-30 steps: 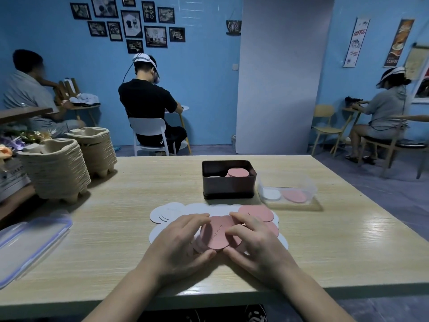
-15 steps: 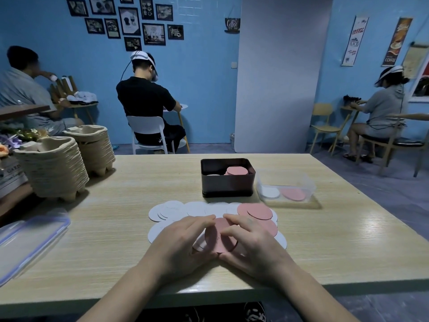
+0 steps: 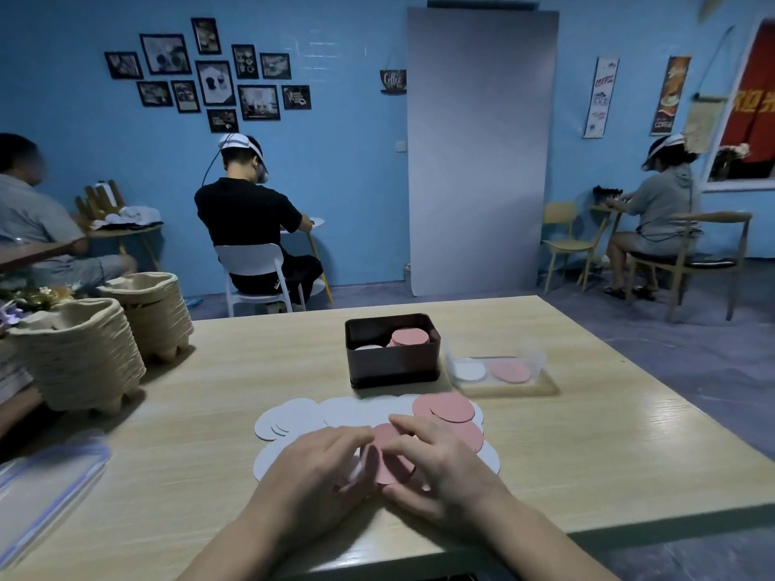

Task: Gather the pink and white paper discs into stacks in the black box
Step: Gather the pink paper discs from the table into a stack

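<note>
A person's two bare arms reach in from the bottom of the frame over a pale wooden table (image 3: 587, 434). Just below the centre, the left hand (image 3: 323, 467) and right hand (image 3: 436, 467) meet, fingers curled, and together pinch a small bunch of pink discs (image 3: 388, 459) by its edges, tilted up off the table. Under and beyond the hands lies a spread of loose white discs (image 3: 302, 415), overlapping, with more loose pink discs (image 3: 444, 406) lying on top at its right end. Above the spread, at the centre of the frame, stands the black box (image 3: 392, 366); inside it are a pink stack (image 3: 410, 337) on the right and a white stack (image 3: 368, 348) on the left. Just right of the box sits a clear container (image 3: 534, 354) holding one white and one pink disc side by side. At the left edge stand two piles of stacked pulp trays (image 3: 75, 358); a clear lid (image 3: 46, 484) lies at lower left. In the background, three seated people work at small tables against a blue wall.
</note>
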`<state>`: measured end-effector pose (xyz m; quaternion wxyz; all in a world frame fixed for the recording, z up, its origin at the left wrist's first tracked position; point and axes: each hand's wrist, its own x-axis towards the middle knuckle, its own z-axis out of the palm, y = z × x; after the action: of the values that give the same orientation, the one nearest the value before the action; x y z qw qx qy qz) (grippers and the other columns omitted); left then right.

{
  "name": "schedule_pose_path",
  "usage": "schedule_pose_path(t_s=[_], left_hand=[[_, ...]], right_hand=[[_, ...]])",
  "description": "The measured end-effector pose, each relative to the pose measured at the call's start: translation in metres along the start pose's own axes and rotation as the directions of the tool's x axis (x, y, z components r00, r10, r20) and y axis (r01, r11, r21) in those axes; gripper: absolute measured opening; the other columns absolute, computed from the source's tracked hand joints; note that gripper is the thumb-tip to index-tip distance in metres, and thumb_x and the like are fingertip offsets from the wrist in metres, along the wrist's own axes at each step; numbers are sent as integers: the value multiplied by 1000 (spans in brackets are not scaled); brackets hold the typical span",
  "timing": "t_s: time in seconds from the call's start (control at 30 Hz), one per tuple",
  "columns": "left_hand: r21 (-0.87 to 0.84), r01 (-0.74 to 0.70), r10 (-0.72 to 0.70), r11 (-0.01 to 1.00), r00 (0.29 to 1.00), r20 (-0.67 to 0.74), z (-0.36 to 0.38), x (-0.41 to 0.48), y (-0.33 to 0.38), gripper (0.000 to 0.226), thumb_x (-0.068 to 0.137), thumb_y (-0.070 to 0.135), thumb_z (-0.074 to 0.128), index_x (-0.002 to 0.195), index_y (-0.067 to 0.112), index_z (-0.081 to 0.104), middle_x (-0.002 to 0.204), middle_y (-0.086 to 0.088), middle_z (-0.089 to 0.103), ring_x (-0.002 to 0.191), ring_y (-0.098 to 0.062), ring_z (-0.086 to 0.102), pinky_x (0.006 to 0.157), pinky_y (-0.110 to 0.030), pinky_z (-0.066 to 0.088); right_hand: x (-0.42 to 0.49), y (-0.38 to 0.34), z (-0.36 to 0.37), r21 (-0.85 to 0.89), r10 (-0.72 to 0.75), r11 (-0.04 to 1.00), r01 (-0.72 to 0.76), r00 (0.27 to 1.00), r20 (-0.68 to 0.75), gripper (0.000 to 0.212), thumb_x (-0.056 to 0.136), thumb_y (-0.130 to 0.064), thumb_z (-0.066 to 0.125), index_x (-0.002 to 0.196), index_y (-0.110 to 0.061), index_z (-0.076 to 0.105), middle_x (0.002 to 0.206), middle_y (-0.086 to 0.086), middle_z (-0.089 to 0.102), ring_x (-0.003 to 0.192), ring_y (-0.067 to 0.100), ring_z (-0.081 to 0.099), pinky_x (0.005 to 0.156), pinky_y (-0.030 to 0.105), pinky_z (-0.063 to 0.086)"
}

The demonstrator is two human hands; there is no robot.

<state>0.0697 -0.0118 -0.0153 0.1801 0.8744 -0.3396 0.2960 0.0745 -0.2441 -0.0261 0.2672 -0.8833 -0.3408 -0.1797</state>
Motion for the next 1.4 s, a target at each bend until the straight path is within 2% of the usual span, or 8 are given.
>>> schedule_pose_path(t_s=[0.17,0.27,0.4,0.57,0.67,0.77,1.07,1.4], left_hand=[[-14,0,1,1000,999,45,-5,10,5,29,89,32,72,116,22,69,106,11,73,86,-15,69,67,-29,56],[-32,-6,9,999,995,99,-8,21,10,37,80,32,81,114,22,70,113,14,71,93,-14,68,71,-29,57],[-85,-47,55,995,994,95,-1,38,21,21,79,31,81,94,27,67,116,19,68,95,-11,66,72,-28,56],[-101,-25,38,995,992,123,19,52,30,28,79,24,82,105,23,72,123,13,70,100,-12,70,75,-24,57],[-100,-70,83,992,989,126,30,61,37,21,86,35,72,102,21,71,118,9,71,96,-17,69,75,-27,57],[-107,-76,98,991,971,216,41,69,38,32,84,52,63,105,27,65,114,14,65,103,-13,60,87,-31,50],[-41,-6,18,999,957,289,60,70,33,44,81,67,55,109,33,55,111,16,59,106,-9,50,91,-31,44],[-73,30,-13,997,975,223,52,70,35,38,81,59,60,102,28,58,96,14,56,91,-9,48,78,-24,42]], right_hand=[[3,3,-14,-18,-41,999,41,999,5,36,88,-56,60,121,-42,55,145,-4,49,130,14,46,101,33,48],[6,10,-25,-66,-64,996,67,997,42,35,88,-50,64,117,-29,62,148,5,50,130,26,49,100,41,50],[4,25,-45,-88,-112,990,113,994,17,29,90,-46,70,98,-19,64,132,0,56,122,18,50,97,37,49],[-16,49,-67,-61,39,997,-40,999,-22,34,85,-51,71,111,-28,68,140,-10,55,124,12,51,103,31,46],[-30,63,-78,-104,127,986,-132,990,-55,40,82,-58,69,110,-29,69,136,-12,57,123,8,51,104,27,44],[-38,73,-81,-87,168,980,-176,981,-93,39,80,-55,72,107,-27,70,133,-14,59,120,9,53,102,27,45],[-43,82,-70,-118,174,976,-183,981,-84,37,79,-56,73,107,-33,64,131,-13,57,120,7,50,101,21,43],[-45,82,-69,-130,200,969,-211,975,-93,39,79,-58,71,109,-36,62,131,-18,55,121,2,48,101,19,42]])
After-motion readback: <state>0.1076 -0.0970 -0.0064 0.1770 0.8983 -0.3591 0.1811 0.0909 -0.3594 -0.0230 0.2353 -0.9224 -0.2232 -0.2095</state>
